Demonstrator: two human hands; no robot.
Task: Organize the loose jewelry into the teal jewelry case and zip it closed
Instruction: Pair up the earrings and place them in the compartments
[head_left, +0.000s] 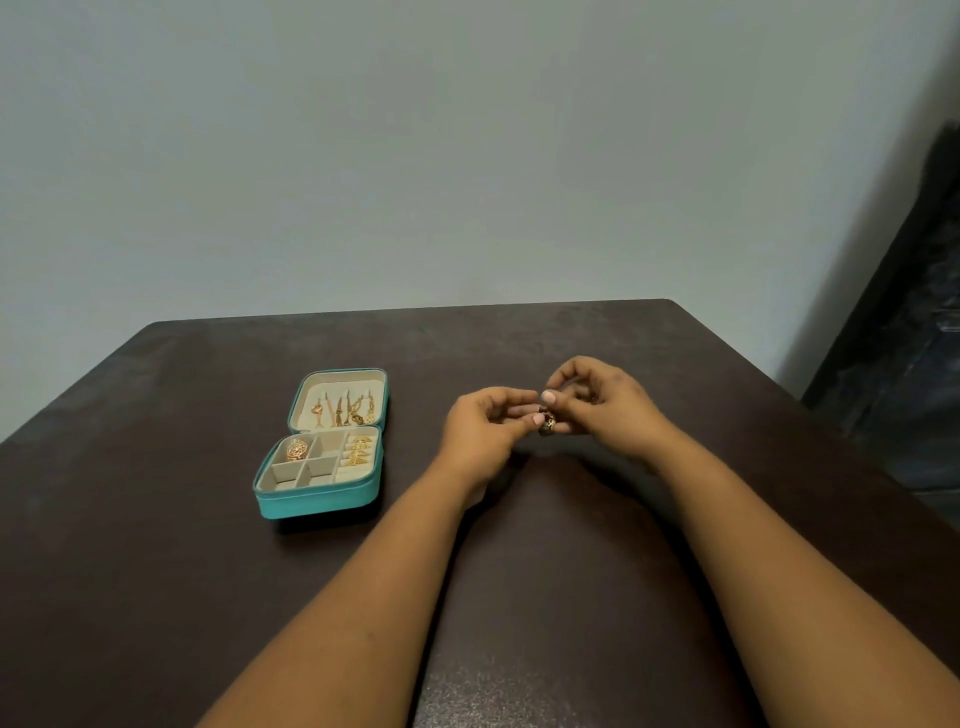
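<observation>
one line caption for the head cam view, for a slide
Both hands, left hand and right hand, pinch a small dark-and-gold jewelry piece beside the open teal jewelry case.

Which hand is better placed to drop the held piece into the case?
Left, probably. Both the left hand and right hand pinch the dark piece, but the open case lies on the left hand's side, so the right would have to cross over.

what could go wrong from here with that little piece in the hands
Both hands, left and right, pinch one small dark-and-gold piece above the bare table, apart from the open case. It could slip and roll away. Reaching over could also knock the raised lid holding chains.
</observation>
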